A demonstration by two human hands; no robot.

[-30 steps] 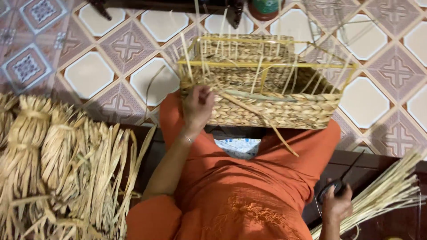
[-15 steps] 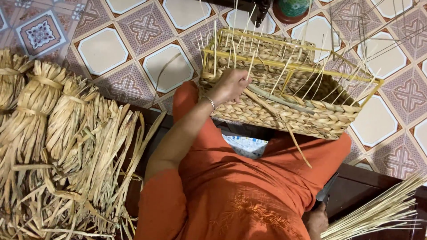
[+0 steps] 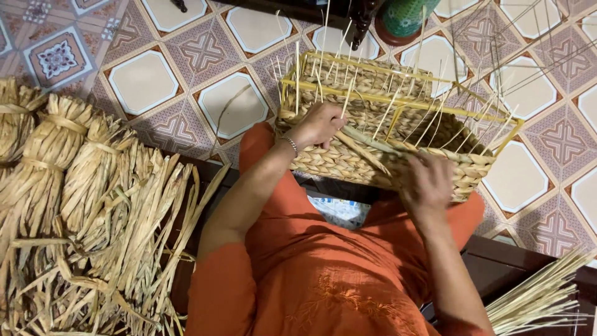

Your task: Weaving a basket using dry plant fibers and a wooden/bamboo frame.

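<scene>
Woven straw makes up the half-finished basket (image 3: 385, 134), which rests on the person's knees over orange cloth, its far side against the tiled floor (image 3: 149, 81). Its inside is hard to read behind the yellow frame (image 3: 398, 102) and the thin upright stakes. The left hand (image 3: 318, 126) lies on the near left rim, fingers curled together over the braid; whether they pinch a strand cannot be told. The right hand (image 3: 427, 182) covers the near right wall, fingers spread slightly and pressed flat on the weave, with a loose flat strand (image 3: 373, 142) running between the two hands. A green pot (image 3: 404, 15) and dark furniture legs (image 3: 360, 22) are cut off at the top edge. Bundles of dried straw (image 3: 74, 199) fill the left side, partly out of frame, and pale thin sticks (image 3: 541, 298) poke in at the lower right. The floor carries patterned tiles in cream, brown and purple. Half a second earlier the right hand sat low by the sticks at the frame's bottom; now it has come up onto the basket, while the left hand has kept its place on the rim.
</scene>
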